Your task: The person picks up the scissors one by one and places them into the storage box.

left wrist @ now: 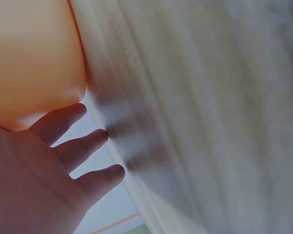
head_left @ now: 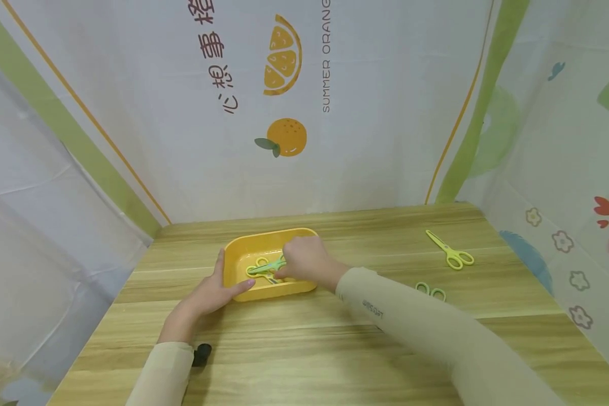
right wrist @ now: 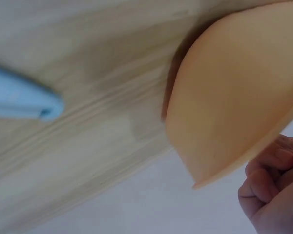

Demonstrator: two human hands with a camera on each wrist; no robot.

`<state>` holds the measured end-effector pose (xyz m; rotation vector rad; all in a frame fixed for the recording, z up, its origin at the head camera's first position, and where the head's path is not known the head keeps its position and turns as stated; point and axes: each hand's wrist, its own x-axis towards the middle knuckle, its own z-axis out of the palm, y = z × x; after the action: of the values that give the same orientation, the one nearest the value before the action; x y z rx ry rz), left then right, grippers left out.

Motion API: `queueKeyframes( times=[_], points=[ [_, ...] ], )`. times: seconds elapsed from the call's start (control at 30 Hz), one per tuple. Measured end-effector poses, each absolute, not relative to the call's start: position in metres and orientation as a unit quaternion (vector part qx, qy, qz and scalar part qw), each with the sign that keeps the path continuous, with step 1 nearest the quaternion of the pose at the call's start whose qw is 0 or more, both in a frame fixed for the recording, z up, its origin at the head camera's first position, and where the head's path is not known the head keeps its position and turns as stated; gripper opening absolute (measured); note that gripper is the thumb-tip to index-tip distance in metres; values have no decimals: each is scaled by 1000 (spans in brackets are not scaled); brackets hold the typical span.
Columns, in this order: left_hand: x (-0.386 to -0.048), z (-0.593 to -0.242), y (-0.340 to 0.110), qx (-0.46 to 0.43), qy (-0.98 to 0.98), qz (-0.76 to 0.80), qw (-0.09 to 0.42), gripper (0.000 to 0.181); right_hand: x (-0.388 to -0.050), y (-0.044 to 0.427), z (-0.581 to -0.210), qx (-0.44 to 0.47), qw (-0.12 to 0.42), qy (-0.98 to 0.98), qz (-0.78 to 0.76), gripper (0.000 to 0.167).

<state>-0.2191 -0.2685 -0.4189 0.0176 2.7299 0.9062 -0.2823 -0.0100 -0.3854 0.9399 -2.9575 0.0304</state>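
Evidently, the right hand (head_left: 308, 260) pinches the green scissors (head_left: 270, 267) at the handle end inside the yellow tray (head_left: 274, 291), pointing them leftward, toward the left hand (head_left: 209, 291) spread against its side.

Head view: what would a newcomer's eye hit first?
Likely the yellow tray toward the back of the wooden table, with the left hand against its left end and the right hand reaching in at the green scissors. Next, a loose pair of yellow scissors toward the table's far right. Above, the bright printed orange stands out on the white backdrop.
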Motion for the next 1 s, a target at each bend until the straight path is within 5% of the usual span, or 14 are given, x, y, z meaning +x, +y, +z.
queueKeyframes(
  times=[1.0],
  points=[
    [-218, -416, -268, 7, 943, 307, 131, 131, -289, 7, -389, 304, -30, -950, 60, 69]
  ],
)
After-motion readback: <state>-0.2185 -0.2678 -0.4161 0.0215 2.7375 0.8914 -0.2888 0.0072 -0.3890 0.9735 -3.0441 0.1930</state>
